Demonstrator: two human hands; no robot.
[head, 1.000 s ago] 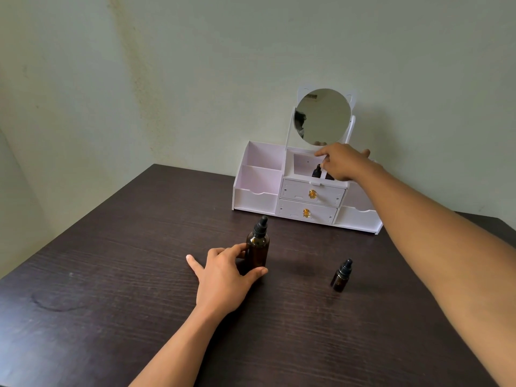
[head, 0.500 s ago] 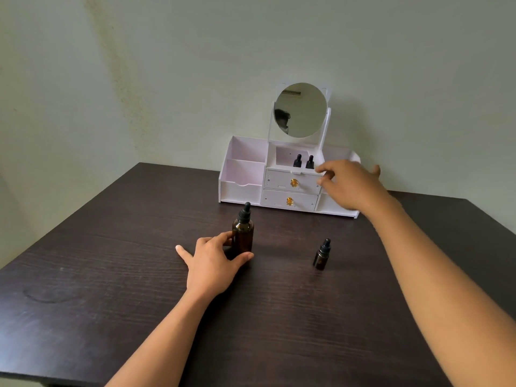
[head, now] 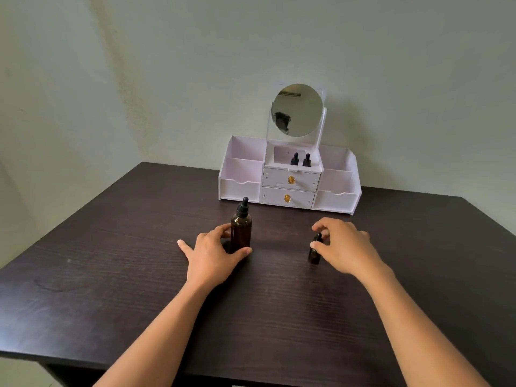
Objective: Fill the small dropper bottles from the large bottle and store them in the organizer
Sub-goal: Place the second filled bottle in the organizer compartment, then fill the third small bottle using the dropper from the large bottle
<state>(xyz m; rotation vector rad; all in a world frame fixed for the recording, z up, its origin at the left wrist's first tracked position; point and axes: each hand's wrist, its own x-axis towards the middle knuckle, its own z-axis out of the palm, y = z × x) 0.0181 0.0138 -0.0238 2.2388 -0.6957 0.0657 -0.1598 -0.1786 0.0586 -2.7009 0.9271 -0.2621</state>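
Observation:
The large amber dropper bottle stands upright on the dark table. My left hand holds its base between thumb and forefinger. A small dark dropper bottle stands to the right. My right hand curls over it, thumb against the neck and forefinger arched over the black cap. The white organizer sits at the table's back. Two small dropper bottles stand side by side in its top middle compartment.
The organizer carries a round mirror and two shut drawers with gold knobs. Its side compartments hold nothing visible. The dark wooden table ends near the bottom of the view. A pale wall stands behind.
My right hand has drawn back from the organizer's middle compartment, leaving two bottles there, and come down onto the small bottle on the table. My left hand has stayed on the large bottle.

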